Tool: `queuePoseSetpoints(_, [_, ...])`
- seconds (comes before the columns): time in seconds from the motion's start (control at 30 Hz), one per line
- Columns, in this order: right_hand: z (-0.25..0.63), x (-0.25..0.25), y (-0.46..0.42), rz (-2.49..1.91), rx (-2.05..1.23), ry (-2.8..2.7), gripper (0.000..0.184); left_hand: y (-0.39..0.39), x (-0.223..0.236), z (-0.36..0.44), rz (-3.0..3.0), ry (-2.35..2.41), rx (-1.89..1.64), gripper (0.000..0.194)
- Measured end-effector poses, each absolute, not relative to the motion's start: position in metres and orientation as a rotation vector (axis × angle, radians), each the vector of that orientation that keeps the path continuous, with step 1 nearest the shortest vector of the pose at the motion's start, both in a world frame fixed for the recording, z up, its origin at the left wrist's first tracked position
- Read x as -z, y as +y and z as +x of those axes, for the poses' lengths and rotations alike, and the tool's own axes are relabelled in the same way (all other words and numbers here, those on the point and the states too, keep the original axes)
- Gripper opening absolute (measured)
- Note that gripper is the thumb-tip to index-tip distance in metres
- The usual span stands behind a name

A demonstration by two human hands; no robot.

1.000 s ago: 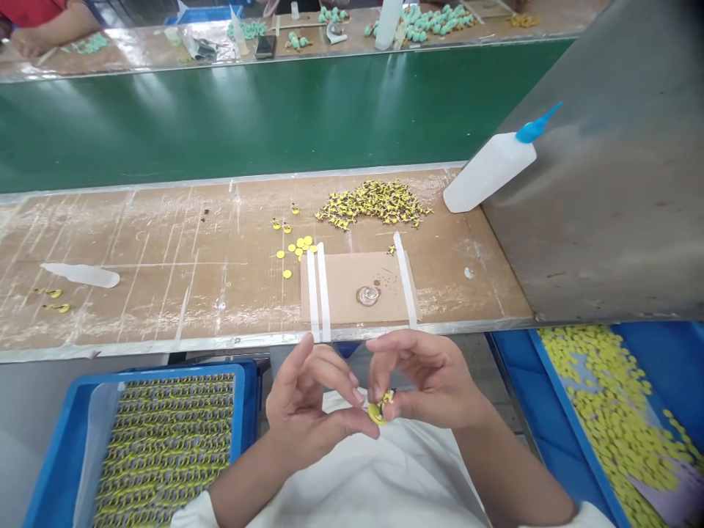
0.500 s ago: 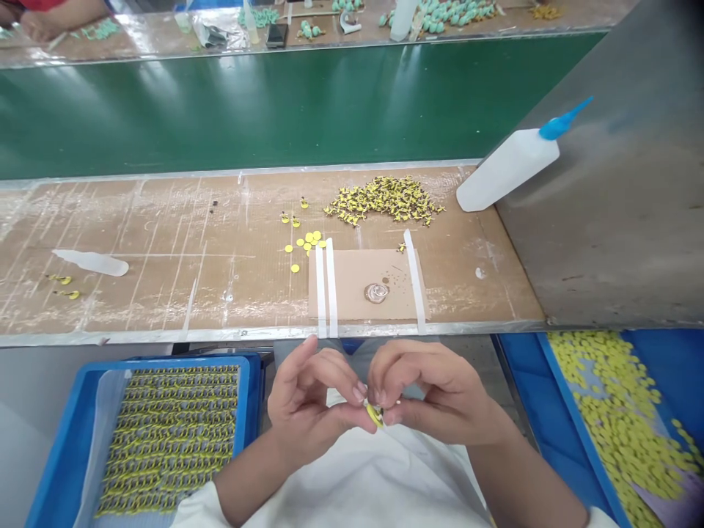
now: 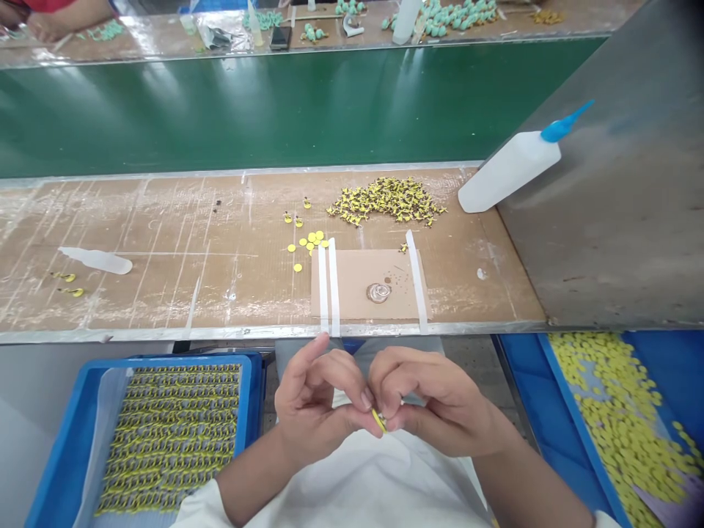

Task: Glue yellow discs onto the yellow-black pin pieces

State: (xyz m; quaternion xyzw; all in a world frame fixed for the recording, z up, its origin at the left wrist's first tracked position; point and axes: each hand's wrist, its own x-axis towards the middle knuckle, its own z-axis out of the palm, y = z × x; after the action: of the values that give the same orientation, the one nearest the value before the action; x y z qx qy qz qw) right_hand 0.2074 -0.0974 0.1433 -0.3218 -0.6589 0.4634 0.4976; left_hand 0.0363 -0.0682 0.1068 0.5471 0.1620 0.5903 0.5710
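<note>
My left hand point(image 3: 316, 400) and my right hand point(image 3: 434, 400) meet in front of my chest, below the bench edge. Both pinch one small yellow disc piece point(image 3: 378, 421) between thumbs and fingertips; my left index finger sticks up. On the bench beyond lies a taped cardboard pad point(image 3: 369, 284) with a blob of clear glue point(image 3: 378, 292). A few loose yellow discs point(image 3: 309, 240) lie left of the pad, and a heap of small yellow-and-black parts point(image 3: 386, 200) sits behind it.
A white glue bottle with a blue nozzle point(image 3: 509, 176) leans on a grey metal panel point(image 3: 616, 220). One blue tray point(image 3: 82, 425) holds rows of yellow parts, another point(image 3: 621, 411) holds yellow discs. A green conveyor belt point(image 3: 247, 103) runs behind; another person's arm point(image 3: 60, 16) rests at the far side.
My fingertips have closed tighter on the yellow piece, so less of it shows. The view shifted slightly, otherwise the bench is unchanged.
</note>
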Motion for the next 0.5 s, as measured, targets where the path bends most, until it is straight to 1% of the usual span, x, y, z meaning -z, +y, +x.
queuePoseSetpoints(0.1, [0.204, -0.139, -0.096, -0.811, -1.041, -1.565, 0.001, -0.069, -0.103, 0.033, 1.298, 0.458, -1.388, 0.079])
queuePoseSetpoints(0.17, [0.203, -0.137, -0.096, -0.824, -0.951, -1.550, 0.008, -0.069, -0.098, 0.029, 1.296, 0.511, -1.385, 0.075])
queuePoseSetpoints(0.3, [0.205, -0.137, -0.095, -0.845, -0.760, -1.679, 0.022, -0.069, -0.091, 0.020, 1.276, 0.526, -1.341, 0.077])
queuePoseSetpoints(0.4, [0.213, -0.142, -0.095, -0.873, -0.601, -1.832, 0.029, -0.069, -0.090, 0.015, 1.164, 0.580, -1.220, 0.079])
queuePoseSetpoints(0.5, [0.219, -0.148, -0.092, -0.913, -0.534, -1.973, 0.025, -0.066, -0.092, 0.012, 0.957, 0.628, -1.013, 0.075])
